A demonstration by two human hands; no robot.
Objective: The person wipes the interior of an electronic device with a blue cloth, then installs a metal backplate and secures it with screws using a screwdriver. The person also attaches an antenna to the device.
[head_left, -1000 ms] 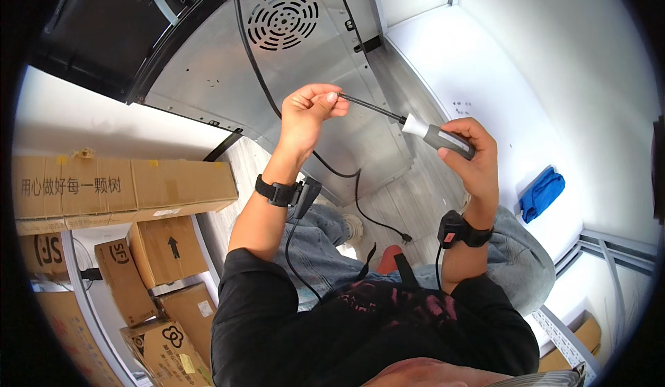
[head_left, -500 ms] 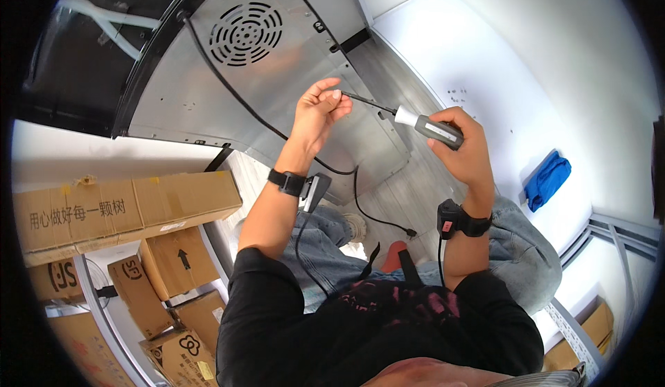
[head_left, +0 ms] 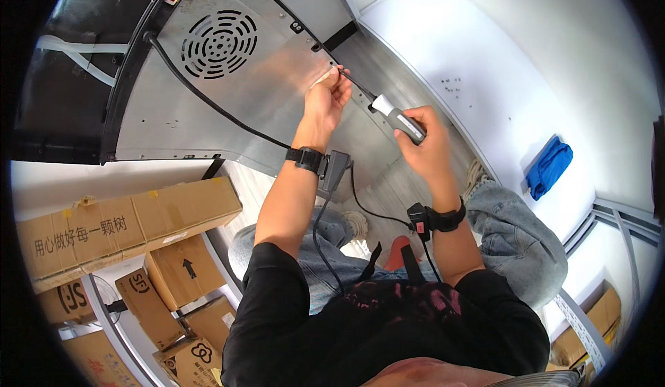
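Note:
My right hand point(head_left: 429, 146) is wrapped round the grey and white handle of a screwdriver point(head_left: 400, 119). Its dark, thin shaft slants up and left to the edge of a large metal panel point(head_left: 267, 103). Pinched at the shaft's far end, my left hand point(head_left: 327, 102) touches the screwdriver near its tip. Whether a screw sits between those fingertips is too small to tell. The panel has a round slotted vent point(head_left: 219, 44) and holes along its edge.
A black power cable point(head_left: 208, 101) runs from the panel down behind my left wrist. Cardboard boxes point(head_left: 131, 231) stand at the left. On a white surface point(head_left: 485, 61) to the right are several small dark screw-like bits point(head_left: 451, 84) and a blue cloth point(head_left: 549, 168).
Both hands and the screwdriver have moved up relative to the panel, from in front of its face to its right edge. The view has shifted slightly.

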